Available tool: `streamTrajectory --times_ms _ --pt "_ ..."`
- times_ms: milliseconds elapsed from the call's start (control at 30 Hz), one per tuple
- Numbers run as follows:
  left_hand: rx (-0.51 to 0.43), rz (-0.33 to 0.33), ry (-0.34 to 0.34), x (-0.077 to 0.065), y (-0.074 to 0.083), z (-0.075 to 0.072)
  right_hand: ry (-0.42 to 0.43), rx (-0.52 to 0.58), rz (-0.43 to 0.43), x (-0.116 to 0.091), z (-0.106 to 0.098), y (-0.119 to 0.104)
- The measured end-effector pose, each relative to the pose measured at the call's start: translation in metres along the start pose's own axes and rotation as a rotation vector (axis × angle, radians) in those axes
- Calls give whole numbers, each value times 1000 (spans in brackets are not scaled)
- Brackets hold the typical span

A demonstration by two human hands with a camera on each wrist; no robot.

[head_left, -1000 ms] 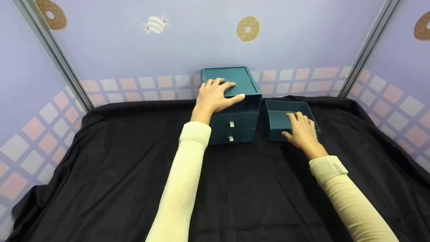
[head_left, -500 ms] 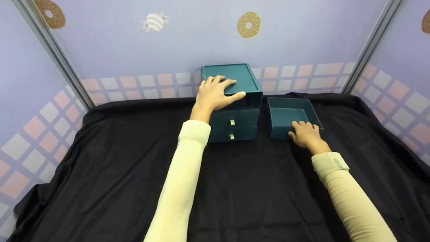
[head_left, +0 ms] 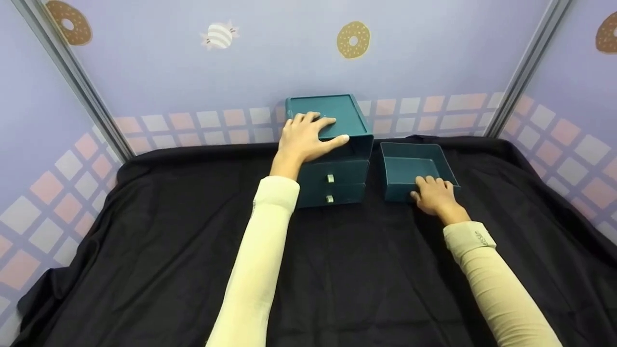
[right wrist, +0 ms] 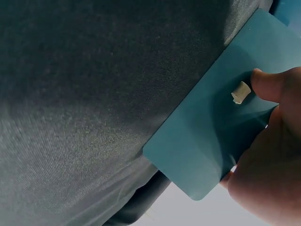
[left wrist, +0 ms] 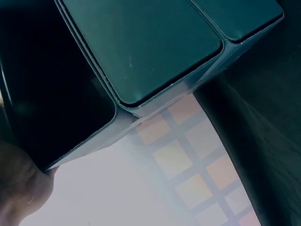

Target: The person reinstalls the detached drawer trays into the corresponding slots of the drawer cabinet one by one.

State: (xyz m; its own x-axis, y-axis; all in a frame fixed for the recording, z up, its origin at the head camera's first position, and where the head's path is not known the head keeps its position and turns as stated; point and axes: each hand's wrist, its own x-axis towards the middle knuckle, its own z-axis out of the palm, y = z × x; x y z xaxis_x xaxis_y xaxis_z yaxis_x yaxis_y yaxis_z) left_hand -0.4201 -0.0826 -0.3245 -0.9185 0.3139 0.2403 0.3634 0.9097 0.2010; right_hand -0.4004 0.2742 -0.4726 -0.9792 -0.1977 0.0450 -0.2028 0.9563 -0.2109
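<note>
A teal drawer cabinet [head_left: 354,115] stands against the back wall, its top slot dark and without a drawer. Below the slot are two closed drawer fronts with pale knobs. My left hand [head_left: 304,139] rests on the cabinet's top near its left front edge, fingers spread; the left wrist view shows part of that hand [left wrist: 21,183] beside the dark slot. To the cabinet's right, a teal drawer [head_left: 396,192] sits on the cloth. My right hand [head_left: 435,195] pinches its front wall, fingers over the rim and thumb on the outer face beside the pale knob [right wrist: 241,92].
Black cloth [head_left: 366,270] with folds covers the table. Its raised back edge runs along a lilac wall [head_left: 284,48] printed with doughnuts and tiles. Side walls with metal corner posts [head_left: 528,67] close in the left and right.
My right hand has come down from above the drawer's front edge and taken hold of its front wall. My left hand stays on the cabinet's top.
</note>
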Motion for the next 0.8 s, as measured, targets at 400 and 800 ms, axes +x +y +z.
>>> streamTrajectory --times_ms 400,800 --pt "-24 -8 6 2 -1 0 10 5 -35 8 9 12" --pt "-31 -6 -3 1 2 -1 4 56 -18 0 3 7"
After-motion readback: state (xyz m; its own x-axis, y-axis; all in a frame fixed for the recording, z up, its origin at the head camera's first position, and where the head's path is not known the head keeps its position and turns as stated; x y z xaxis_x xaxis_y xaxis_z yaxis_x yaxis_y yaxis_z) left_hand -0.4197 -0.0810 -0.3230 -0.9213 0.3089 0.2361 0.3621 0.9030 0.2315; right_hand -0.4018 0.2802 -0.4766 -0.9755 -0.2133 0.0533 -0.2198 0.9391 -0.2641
